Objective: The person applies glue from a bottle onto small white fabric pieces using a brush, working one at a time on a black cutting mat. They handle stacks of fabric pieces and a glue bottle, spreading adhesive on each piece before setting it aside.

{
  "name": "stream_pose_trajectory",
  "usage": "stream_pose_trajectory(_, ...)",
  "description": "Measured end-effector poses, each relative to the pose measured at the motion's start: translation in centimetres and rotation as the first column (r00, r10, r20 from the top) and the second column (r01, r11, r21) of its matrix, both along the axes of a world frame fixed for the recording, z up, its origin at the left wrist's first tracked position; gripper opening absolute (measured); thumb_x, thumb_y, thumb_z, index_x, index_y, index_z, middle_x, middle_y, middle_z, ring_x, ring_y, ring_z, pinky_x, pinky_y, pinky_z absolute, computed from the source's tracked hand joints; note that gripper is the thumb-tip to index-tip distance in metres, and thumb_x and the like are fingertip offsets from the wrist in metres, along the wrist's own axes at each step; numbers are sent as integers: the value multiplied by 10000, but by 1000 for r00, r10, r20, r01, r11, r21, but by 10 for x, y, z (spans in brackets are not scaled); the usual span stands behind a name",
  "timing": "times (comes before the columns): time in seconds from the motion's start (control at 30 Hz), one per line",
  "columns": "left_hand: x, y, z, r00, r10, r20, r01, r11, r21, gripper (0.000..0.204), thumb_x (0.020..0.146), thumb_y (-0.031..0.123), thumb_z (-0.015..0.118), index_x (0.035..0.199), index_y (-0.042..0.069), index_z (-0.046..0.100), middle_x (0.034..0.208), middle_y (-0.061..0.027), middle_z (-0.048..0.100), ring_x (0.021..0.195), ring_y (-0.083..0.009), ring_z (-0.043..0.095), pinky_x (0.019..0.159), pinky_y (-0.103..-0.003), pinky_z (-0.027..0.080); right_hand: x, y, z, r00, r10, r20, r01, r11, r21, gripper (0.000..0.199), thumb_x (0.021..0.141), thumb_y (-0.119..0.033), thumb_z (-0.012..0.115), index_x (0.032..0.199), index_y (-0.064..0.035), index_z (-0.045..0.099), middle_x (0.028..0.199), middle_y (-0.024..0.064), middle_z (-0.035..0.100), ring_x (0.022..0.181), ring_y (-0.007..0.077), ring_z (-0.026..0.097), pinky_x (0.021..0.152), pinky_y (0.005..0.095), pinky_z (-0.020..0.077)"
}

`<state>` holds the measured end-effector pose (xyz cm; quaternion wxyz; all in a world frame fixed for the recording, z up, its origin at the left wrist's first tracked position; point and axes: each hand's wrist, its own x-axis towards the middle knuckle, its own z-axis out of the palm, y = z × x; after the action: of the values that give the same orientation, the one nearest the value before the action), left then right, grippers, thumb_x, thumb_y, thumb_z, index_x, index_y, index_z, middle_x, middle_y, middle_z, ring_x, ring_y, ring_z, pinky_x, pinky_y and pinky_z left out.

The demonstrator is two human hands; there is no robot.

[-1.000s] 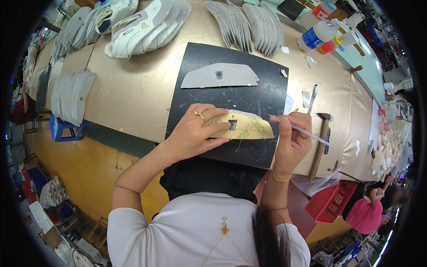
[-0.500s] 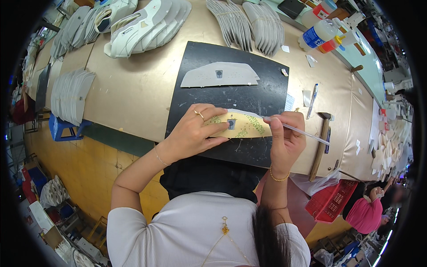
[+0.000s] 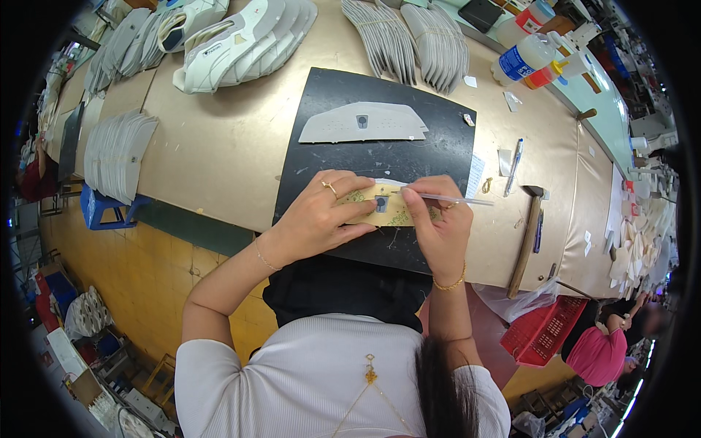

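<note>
While the left hand (image 3: 321, 219) pins the yellowish flat cut piece (image 3: 387, 208), the right hand (image 3: 438, 226), gripping a thin white stick (image 3: 456, 199), could smear it if pressing unevenly.

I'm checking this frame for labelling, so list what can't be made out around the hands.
Head view only:
- Yellowish flat piece: middle covered by left hand and right hand.
- Thin white tool: working tip hidden by fingers.
- Small dark patch: too small to identify.
- Black mat: near edge hidden by forearms.

A shoe-making workshop: stacked white shoe uppers (image 3: 241, 36), cut pieces (image 3: 117, 153), a hammer (image 3: 527, 237) and glue bottles (image 3: 522, 58) crowd the long worktop (image 3: 219, 153).
</note>
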<state>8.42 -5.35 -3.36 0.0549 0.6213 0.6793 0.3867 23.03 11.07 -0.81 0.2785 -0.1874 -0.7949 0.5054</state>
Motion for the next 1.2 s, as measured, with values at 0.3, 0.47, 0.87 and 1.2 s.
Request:
stream_pose_trajectory(0.3,2,4,11,997,3,-81,-6,999,-37,339,709,176,868,1007,80,739,1220,-102,646,1091,-279,628,943,-422,477,-15,0,3,989,26,147,-64,962,264,71,904,-83,729,889,-21,700,876,65,709,692,245,677,620,323,525)
stream_pose_trajectory(0.47,3,5,12,996,-10,-89,5,999,-53,296,755,182,825,989,46,707,1189,-124,641,1119,-292,596,983,-439,459,-20,1,6,979,54,197,-129,911,391,48,898,-76,714,892,-42,681,889,47,699,730,245,683,639,336,538)
stream_pose_trajectory(0.87,4,6,14,993,-11,-118,4,999,-54,292,761,181,817,989,42,699,1177,-121,637,1114,-288,586,980,-438,456,-25,-7,-2,948,-68,310,-56,927,372,89,896,-135,731,889,-71,668,860,55,672,747,263,679,625,349,528)
stream_pose_trajectory(1.2,4,5,15,994,-6,-109,-3,997,-79,319,743,211,839,1008,100,701,1160,-92,643,1108,-266,585,982,-419,422,-18,8,4,966,26,257,-47,996,77,122,910,-96,747,938,-5,671,873,79,684,720,190,695,655,286,547)
